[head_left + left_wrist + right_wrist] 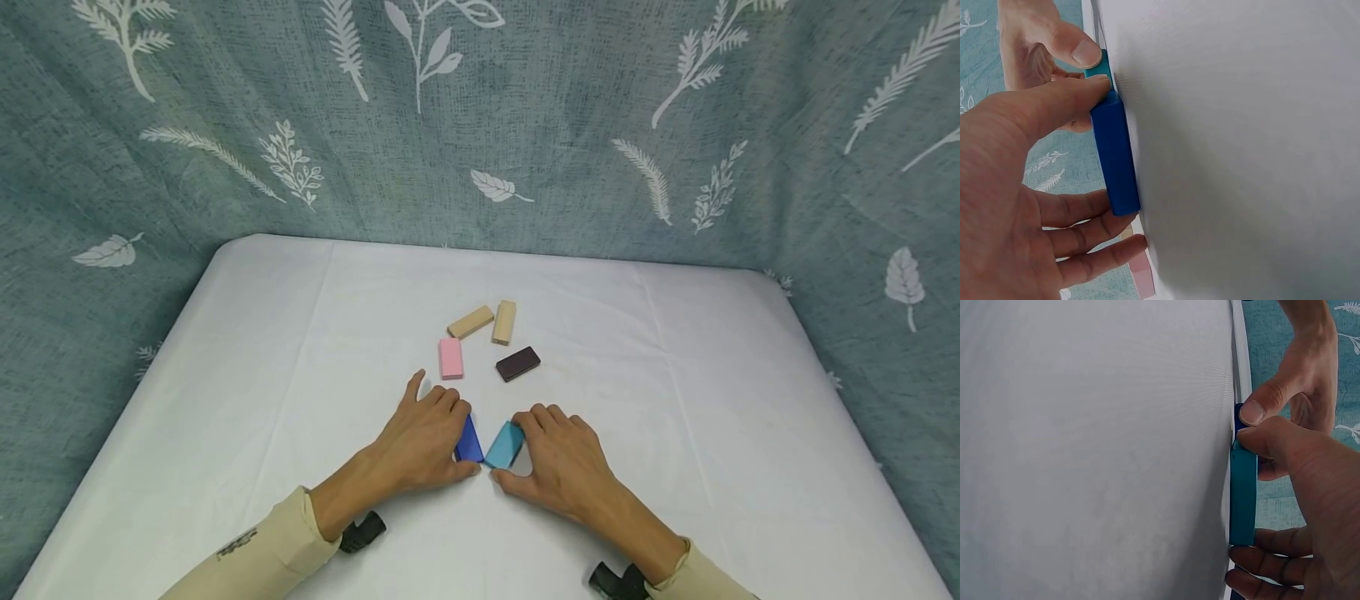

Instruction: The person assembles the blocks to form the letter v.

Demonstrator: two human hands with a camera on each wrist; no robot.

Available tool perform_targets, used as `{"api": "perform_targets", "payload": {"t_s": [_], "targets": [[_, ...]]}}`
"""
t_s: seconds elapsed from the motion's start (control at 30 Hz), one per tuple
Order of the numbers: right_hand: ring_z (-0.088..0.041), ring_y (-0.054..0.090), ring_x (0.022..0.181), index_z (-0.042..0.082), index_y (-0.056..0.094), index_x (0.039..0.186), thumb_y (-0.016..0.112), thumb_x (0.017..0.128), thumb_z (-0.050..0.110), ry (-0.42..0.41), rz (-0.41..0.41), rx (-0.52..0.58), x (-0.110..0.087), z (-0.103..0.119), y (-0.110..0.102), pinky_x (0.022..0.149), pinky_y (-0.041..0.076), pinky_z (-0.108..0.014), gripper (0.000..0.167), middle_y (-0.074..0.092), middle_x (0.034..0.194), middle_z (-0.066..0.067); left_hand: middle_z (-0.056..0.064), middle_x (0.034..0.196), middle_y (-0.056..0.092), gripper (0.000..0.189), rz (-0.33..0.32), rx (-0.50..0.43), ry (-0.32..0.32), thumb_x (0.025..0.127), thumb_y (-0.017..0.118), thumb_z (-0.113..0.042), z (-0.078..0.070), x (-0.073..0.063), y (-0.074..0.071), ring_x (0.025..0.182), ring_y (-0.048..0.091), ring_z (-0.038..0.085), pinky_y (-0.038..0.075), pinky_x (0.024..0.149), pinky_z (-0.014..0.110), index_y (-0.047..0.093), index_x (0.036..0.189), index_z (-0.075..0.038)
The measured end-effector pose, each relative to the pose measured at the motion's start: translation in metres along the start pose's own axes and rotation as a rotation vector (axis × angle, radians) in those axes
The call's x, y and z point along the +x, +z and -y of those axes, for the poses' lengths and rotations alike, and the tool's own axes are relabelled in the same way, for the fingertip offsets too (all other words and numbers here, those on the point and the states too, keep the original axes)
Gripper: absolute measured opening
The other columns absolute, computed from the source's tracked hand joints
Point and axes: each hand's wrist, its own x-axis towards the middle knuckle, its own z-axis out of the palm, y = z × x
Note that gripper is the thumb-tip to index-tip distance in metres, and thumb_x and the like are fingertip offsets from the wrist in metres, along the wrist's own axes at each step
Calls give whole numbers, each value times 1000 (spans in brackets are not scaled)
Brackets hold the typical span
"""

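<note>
On the white cloth, my left hand (426, 440) holds a dark blue block (469, 442) by its ends, thumb at the near end and fingertips at the far end. Opposite it, my right hand (564, 460) holds a light blue block (503, 446) in the same way. Both blocks lie flat and slant, their near ends meeting between my thumbs. In the left wrist view the long side of the dark blue block (1115, 159) shows along the cloth. The right wrist view shows the light blue block (1243, 497) from its side.
Beyond my hands lie a pink block (451, 358), a dark brown block (517, 364) and two plain wooden blocks, one slanted (471, 322) and one nearly straight (504, 322). A green leaf-patterned curtain (480, 125) hangs behind the white-covered table (225, 400).
</note>
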Motion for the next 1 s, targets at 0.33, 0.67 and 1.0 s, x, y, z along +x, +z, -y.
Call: {"api": "perform_targets", "payload": {"t_s": [0.33,0.67,1.0], "targets": [[-20,60,94,10,67,116,71,76,67,-1,-2,-6,1,0,0,75,51,-40,70,64,103,-2,7,105,65,66,5,-2,0,76,79,-61,0,0,-1,106,61,25,29,110,64,66,110,-6],[-21,60,96,10,67,117,71,76,67,6,8,-3,1,0,-1,76,52,-41,71,64,104,-3,8,106,65,67,-7,-9,2,76,79,-62,0,-1,0,106,60,25,32,109,63,66,111,-6],[-21,60,97,10,67,118,71,76,68,10,11,-7,1,1,-1,77,52,-41,72,64,104,-3,5,101,61,64,20,-30,-8,78,76,-61,-1,-2,-1,104,57,24,46,91,45,65,109,-6]]}}
